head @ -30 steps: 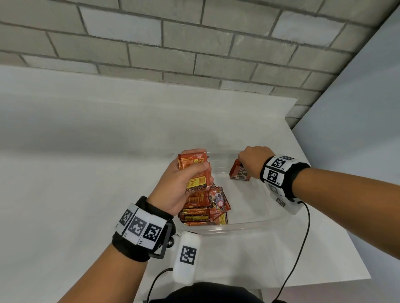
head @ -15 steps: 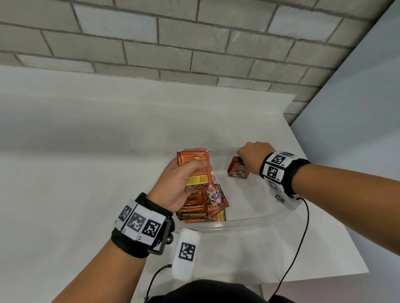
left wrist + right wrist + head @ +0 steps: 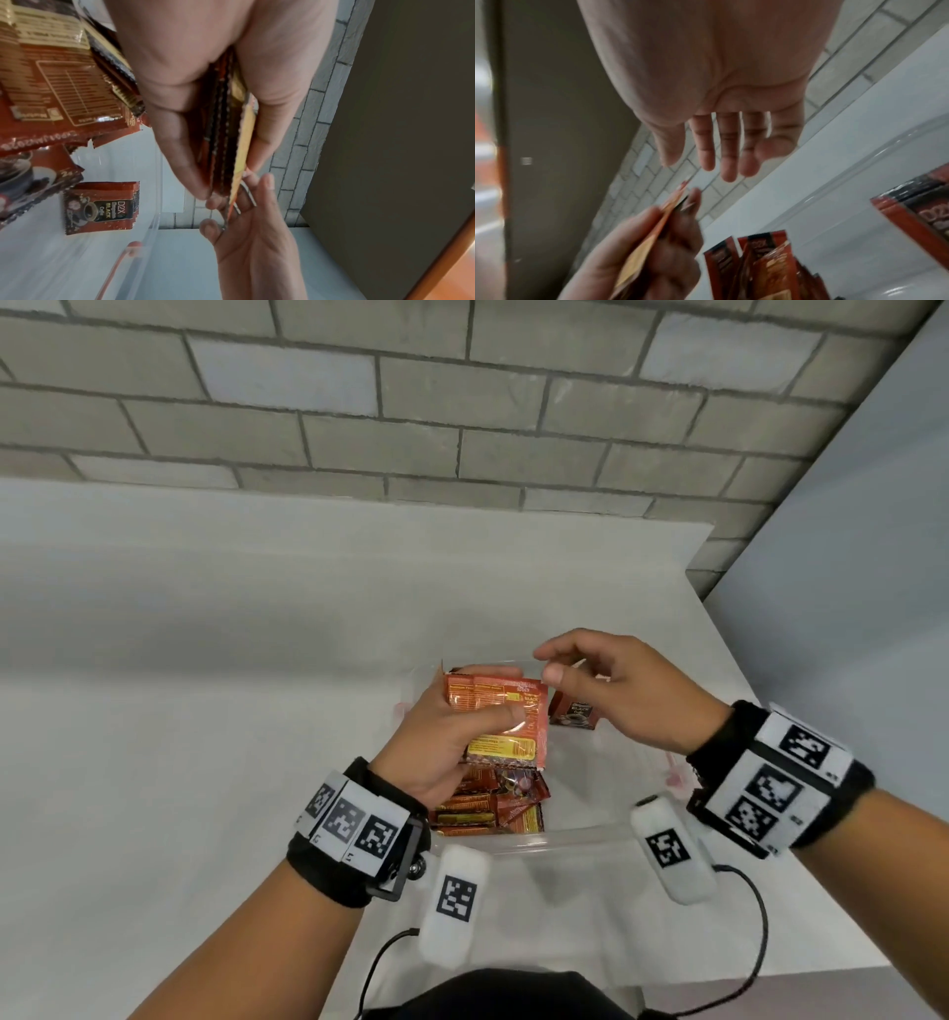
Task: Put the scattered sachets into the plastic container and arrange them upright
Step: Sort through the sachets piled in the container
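My left hand [image 3: 462, 737] grips a stack of orange-red sachets [image 3: 495, 716] upright above the clear plastic container [image 3: 565, 837]; the left wrist view shows the same stack of sachets [image 3: 226, 142] edge-on between thumb and fingers. My right hand [image 3: 590, 680] hovers open and empty just right of the stack's top, its fingers [image 3: 729, 152] spread. One sachet [image 3: 572, 711] stands upright against the container's far wall, seen also as a black coffee sachet [image 3: 102, 207]. More sachets [image 3: 493, 803] lie piled in the container's left part.
The container sits on a white table [image 3: 205, 711] near its right edge [image 3: 744, 690]. A grey brick wall [image 3: 411, 403] stands behind. Cables [image 3: 760, 942] hang from both wrist units at the near table edge.
My right hand let go of the sachet at the container's far wall, which now stands there alone, and moved left and up toward the stack in my left hand.
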`<state>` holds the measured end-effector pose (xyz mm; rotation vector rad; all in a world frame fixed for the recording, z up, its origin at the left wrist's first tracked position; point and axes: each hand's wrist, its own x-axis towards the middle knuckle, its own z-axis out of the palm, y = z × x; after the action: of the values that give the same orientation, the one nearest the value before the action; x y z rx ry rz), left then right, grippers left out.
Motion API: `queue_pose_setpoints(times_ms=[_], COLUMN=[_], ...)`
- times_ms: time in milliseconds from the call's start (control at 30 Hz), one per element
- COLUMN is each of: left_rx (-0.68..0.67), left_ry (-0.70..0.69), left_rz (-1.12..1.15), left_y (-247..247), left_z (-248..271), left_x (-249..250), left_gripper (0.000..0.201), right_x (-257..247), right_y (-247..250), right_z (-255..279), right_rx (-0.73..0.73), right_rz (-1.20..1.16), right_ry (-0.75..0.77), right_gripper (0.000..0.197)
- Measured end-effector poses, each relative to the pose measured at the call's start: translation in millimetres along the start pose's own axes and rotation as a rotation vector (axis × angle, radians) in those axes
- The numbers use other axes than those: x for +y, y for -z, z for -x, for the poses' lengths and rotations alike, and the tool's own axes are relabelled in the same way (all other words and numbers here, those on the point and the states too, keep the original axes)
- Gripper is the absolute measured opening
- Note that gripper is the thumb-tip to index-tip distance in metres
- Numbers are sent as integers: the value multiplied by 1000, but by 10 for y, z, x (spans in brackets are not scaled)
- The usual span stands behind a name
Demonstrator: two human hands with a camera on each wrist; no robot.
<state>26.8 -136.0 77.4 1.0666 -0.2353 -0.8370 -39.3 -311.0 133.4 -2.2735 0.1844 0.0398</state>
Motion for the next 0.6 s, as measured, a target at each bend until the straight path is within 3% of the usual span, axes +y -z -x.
queue_pose_setpoints(times_ms=[100,167,233,300,367,500,600], left_rx=[-20,-30,-8,30,49,48,96], left_ry=[-14,-9,29,70,80,45,4], left_rz=[-30,-33,-21,6,54,115,144], left_y=[-55,-88,-118,-133,-140,-189,-178], left_z=[0,6,14,11,8,22,-4], left_x=[-11,-6,8,21,20,10,-7], left_gripper=[36,28,31,43,49,46,51], right_x=[22,43,79,102,133,285,313], right_y=[-66,-47,-2,43,36,-123,-120], right_z=[95,95,104,133,173,251,268], right_rx=[-47,-15,115,344,445,255,192], right_rz=[-70,-138,-162,-68,4,188,93], right_ry=[15,2,48,195,350,439,301], right_gripper=[25,18,15,14,5,14,25])
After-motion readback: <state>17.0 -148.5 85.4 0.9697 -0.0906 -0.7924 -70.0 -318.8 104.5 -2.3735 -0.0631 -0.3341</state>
